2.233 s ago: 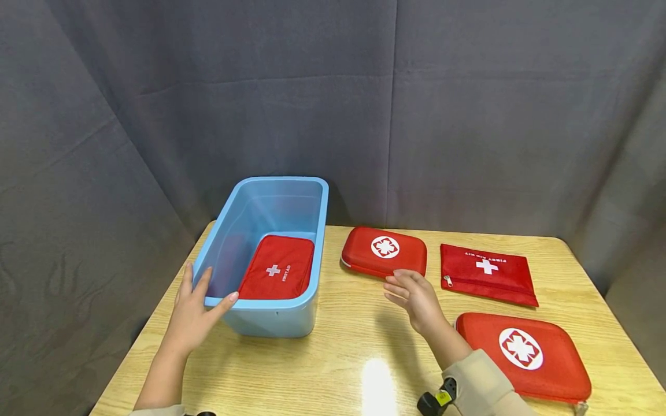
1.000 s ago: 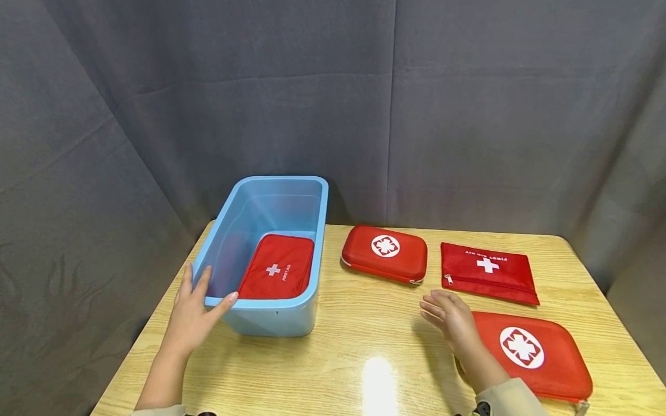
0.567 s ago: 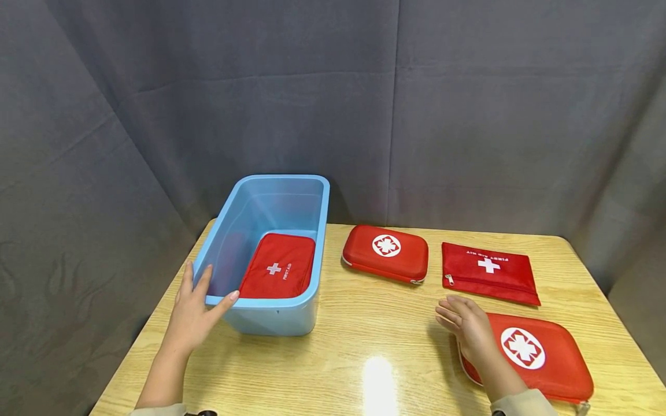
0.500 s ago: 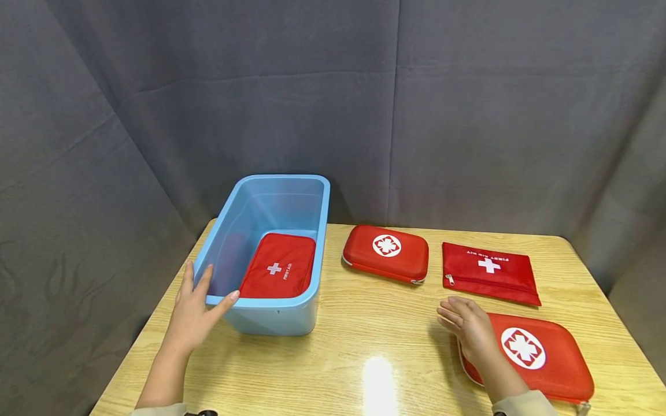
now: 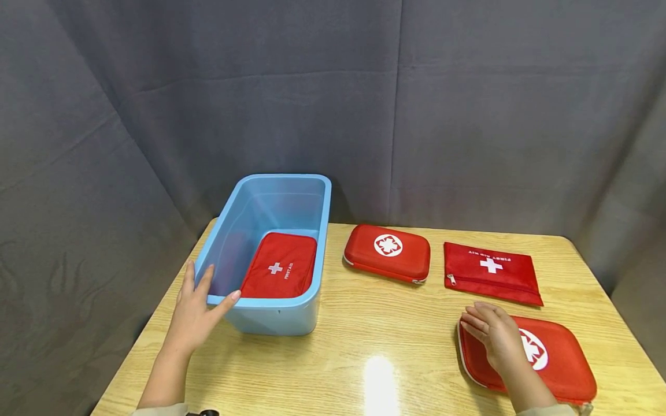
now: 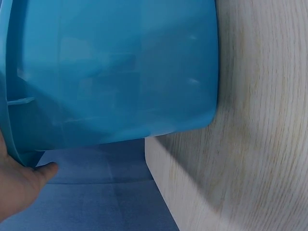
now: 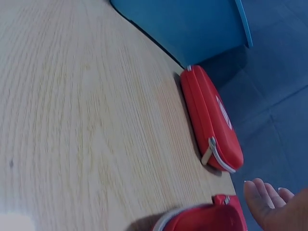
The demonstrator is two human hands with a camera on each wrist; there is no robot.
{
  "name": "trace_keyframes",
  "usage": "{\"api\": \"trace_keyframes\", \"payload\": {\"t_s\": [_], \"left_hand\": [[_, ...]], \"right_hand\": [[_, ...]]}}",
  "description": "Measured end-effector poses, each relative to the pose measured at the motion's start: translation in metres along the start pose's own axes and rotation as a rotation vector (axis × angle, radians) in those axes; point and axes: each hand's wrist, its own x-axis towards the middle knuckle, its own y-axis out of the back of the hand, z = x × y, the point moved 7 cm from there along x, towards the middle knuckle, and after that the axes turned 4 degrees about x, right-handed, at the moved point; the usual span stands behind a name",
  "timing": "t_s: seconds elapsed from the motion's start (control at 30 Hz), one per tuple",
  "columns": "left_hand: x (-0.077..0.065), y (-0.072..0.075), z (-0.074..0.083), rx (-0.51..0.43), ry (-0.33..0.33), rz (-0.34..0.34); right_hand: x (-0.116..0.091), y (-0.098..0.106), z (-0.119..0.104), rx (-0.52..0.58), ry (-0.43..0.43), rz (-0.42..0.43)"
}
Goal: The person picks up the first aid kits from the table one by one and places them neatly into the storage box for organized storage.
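Note:
My left hand (image 5: 193, 315) rests on the near left corner of a blue plastic bin (image 5: 273, 316), its fingers spread and fairly straight at the rim. Inside the bin lies a red first aid pouch (image 5: 273, 283) with a white cross. My right hand (image 5: 496, 335) is held over the left part of a large red first aid case (image 5: 564, 358), covering some of its round white emblem. Nothing is in that hand; in the right wrist view its fingers (image 7: 264, 192) look relaxed and apart from the case.
Behind, a smaller red first aid case (image 5: 359, 248) lies right of the bin. A flat red zip pouch (image 5: 468, 266) lies farther right. All stand on a light wooden table (image 5: 338, 375), with a grey curtain (image 5: 468, 115) along its back and sides.
My right hand has moved right and toward me, from beside the smaller case to over the large case. The left hand and the bin have stayed in place.

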Motion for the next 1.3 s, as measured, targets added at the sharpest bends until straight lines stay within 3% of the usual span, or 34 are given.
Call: {"api": "trace_keyframes", "payload": {"t_s": [0.23, 0.43, 0.57, 0.8, 0.97, 1.03, 1.2, 1.3], "left_hand": [[0.000, 0.000, 0.001, -0.001, -0.004, 0.005], [0.001, -0.001, 0.001, -0.010, 0.002, -0.004], [0.001, -0.001, 0.001, -0.012, 0.002, -0.001], [0.000, 0.000, 0.000, -0.009, 0.000, 0.001], [0.000, 0.001, 0.001, -0.010, 0.002, 0.000], [0.000, 0.001, 0.001, -0.011, 0.003, 0.000], [0.000, 0.000, 0.000, -0.009, 0.009, 0.002], [0.000, 0.000, 0.000, -0.009, 0.012, -0.001]], "right_hand": [[-0.002, 0.021, 0.002, 0.074, 0.039, -0.010], [0.001, 0.052, 0.013, 0.031, 0.065, 0.007], [-0.004, 0.068, 0.013, 0.041, 0.033, 0.042], [-0.018, 0.092, 0.006, 0.007, -0.056, 0.179], [-0.017, 0.112, 0.011, 0.056, 0.017, 0.161], [-0.009, 0.129, 0.020, 0.075, 0.038, 0.153], [0.008, 0.168, 0.040, 0.034, -0.046, 0.246], [0.007, 0.178, 0.040, 0.021, -0.102, 0.310]]}}
